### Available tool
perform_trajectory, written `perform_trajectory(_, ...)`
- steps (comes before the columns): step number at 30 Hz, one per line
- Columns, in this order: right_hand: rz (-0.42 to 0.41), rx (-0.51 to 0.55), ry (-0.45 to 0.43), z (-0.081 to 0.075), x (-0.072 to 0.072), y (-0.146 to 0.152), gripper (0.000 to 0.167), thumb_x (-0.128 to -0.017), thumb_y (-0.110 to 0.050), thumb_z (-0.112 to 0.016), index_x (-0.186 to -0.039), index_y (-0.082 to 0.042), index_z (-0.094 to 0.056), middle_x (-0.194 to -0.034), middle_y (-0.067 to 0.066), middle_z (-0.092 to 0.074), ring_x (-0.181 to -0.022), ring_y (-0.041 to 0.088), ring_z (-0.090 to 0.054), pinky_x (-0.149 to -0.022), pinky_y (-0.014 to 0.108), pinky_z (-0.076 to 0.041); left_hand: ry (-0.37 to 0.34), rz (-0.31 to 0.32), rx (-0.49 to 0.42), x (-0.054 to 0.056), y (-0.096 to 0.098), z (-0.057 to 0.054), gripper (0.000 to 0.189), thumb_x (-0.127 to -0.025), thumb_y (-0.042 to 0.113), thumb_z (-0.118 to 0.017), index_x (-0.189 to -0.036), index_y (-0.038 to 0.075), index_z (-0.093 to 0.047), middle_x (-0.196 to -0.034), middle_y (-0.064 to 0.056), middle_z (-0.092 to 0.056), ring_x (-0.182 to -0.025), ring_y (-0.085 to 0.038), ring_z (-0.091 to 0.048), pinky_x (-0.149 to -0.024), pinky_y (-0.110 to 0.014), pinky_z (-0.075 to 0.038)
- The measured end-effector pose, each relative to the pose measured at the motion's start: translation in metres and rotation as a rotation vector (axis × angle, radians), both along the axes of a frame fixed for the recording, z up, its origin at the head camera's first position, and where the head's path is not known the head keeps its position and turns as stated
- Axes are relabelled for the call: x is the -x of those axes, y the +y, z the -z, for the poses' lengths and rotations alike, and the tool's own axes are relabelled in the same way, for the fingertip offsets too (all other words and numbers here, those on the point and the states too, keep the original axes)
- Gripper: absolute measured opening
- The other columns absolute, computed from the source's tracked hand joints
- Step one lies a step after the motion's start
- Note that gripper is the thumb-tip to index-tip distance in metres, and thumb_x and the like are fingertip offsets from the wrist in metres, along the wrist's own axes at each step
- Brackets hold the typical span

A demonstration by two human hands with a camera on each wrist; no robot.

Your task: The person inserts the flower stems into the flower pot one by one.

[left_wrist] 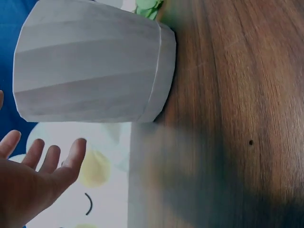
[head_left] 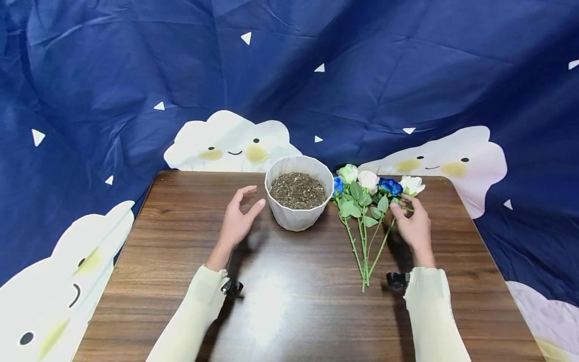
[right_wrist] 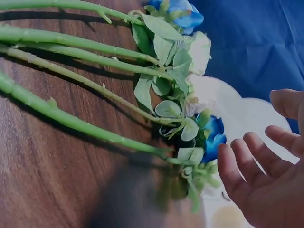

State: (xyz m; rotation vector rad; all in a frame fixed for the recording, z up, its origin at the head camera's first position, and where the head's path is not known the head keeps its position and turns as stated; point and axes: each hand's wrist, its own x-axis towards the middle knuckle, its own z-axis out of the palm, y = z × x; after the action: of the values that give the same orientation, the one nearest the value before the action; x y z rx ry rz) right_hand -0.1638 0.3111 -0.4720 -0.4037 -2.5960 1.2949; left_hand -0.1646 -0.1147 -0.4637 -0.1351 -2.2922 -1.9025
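Blue cloth [head_left: 289, 65] hangs behind the bench [head_left: 312, 311]; the left hand [head_left: 236, 219] spreads loosely beside a pot [head_left: 295, 220] of soil [head_left: 297, 191], the right hand [head_left: 415, 224] likewise beside flowers [head_left: 368, 181].

a dark blue cloth [head_left: 276, 75] hangs beyond the table [head_left: 312, 271], creased in places. white clouds [head_left: 232, 138] (three show smiles and yellow cheeks) are printed along its lower part, and small white triangles [head_left: 246, 37] are scattered over it. the table is brown with dark wood grain and rounded far corners; a pale glare [head_left: 267, 311] lies on its surface.
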Motion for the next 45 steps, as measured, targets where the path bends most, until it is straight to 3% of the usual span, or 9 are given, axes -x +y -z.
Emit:
perform_trajectory(3,0.041,0.068,-0.018,0.004,0.000,0.005,0.051,-0.100,-0.025,-0.063,-0.146,-0.005,-0.051,-0.133,0.018,-0.061,-0.104,0.013,-0.057,-0.078,0.016,-0.045,-0.033,0.022,-0.061,0.001,0.002,-0.001,0.043,-0.096,0.018,-0.071,-0.136,0.006,-0.058,-0.136,-0.017,-0.058,-0.128,-0.035,-0.051,-0.105,-0.052,-0.048)
perform_trajectory(6,0.049,0.129,-0.028,0.009,0.002,0.009,0.052,-0.100,-0.022,-0.064,-0.145,-0.001,-0.050,-0.132,0.020,-0.060,-0.097,0.004,-0.054,-0.076,0.012,-0.045,-0.080,0.053,-0.142,0.002,0.004,-0.001,0.045,-0.097,0.016,-0.070,-0.138,0.004,-0.055,-0.139,-0.020,-0.054,-0.128,-0.035,-0.051,-0.095,-0.048,-0.057)
perform_trajectory(12,0.083,0.346,-0.060,0.018,0.003,0.009,0.053,-0.099,-0.014,-0.065,-0.144,0.004,-0.044,-0.116,0.007,-0.057,-0.086,-0.001,-0.055,-0.071,0.019,-0.059,-0.146,0.071,-0.261,0.005,0.008,-0.002,0.049,-0.097,0.010,-0.068,-0.141,-0.001,-0.049,-0.138,-0.022,-0.051,-0.118,-0.029,-0.056,-0.084,-0.036,-0.061)
perform_trajectory(17,0.149,0.510,-0.065,0.025,0.003,0.014,0.052,-0.097,-0.008,-0.067,-0.142,0.003,-0.043,-0.102,-0.004,-0.056,-0.081,0.002,-0.060,-0.071,0.024,-0.061,-0.152,0.058,-0.289,0.009,0.011,-0.004,0.051,-0.096,0.008,-0.068,-0.141,-0.003,-0.047,-0.130,-0.019,-0.052,-0.110,-0.023,-0.059,-0.084,-0.043,-0.062)
perform_trajectory(24,0.221,0.666,-0.110,0.040,0.004,0.023,0.044,-0.093,-0.001,-0.070,-0.131,-0.001,-0.047,-0.089,-0.007,-0.058,-0.073,0.002,-0.061,-0.066,0.022,-0.061,-0.206,0.077,-0.347,0.019,0.013,-0.009,0.048,-0.096,0.010,-0.069,-0.139,0.001,-0.050,-0.122,-0.013,-0.053,-0.104,-0.019,-0.060,-0.090,-0.059,-0.056)
perform_trajectory(29,0.223,0.701,-0.147,0.044,0.005,0.024,0.044,-0.093,-0.002,-0.070,-0.130,-0.004,-0.046,-0.089,-0.008,-0.061,-0.077,0.003,-0.064,-0.067,0.023,-0.061,-0.263,0.094,-0.413,0.026,0.014,-0.010,0.047,-0.096,0.011,-0.069,-0.137,0.002,-0.050,-0.116,-0.011,-0.054,-0.098,-0.016,-0.060,-0.094,-0.065,-0.051)
perform_trajectory(36,0.193,0.694,-0.222,0.044,0.007,0.023,0.055,-0.093,-0.005,-0.070,-0.140,-0.003,-0.040,-0.094,-0.009,-0.064,-0.085,0.005,-0.066,-0.073,0.028,-0.062,-0.295,0.095,-0.411,0.028,0.016,-0.010,0.050,-0.094,0.012,-0.071,-0.139,0.005,-0.050,-0.118,-0.011,-0.054,-0.096,-0.017,-0.061,-0.087,-0.052,-0.060)
perform_trajectory(45,0.196,0.690,-0.225,0.044,0.012,0.022,0.043,-0.093,0.000,-0.067,-0.131,-0.004,-0.046,-0.083,-0.013,-0.067,-0.083,0.004,-0.065,-0.065,0.025,-0.062,-0.308,0.090,-0.417,0.030,0.018,-0.010,0.047,-0.095,0.010,-0.069,-0.138,0.006,-0.050,-0.117,-0.010,-0.054,-0.097,-0.016,-0.060,-0.084,-0.050,-0.061)
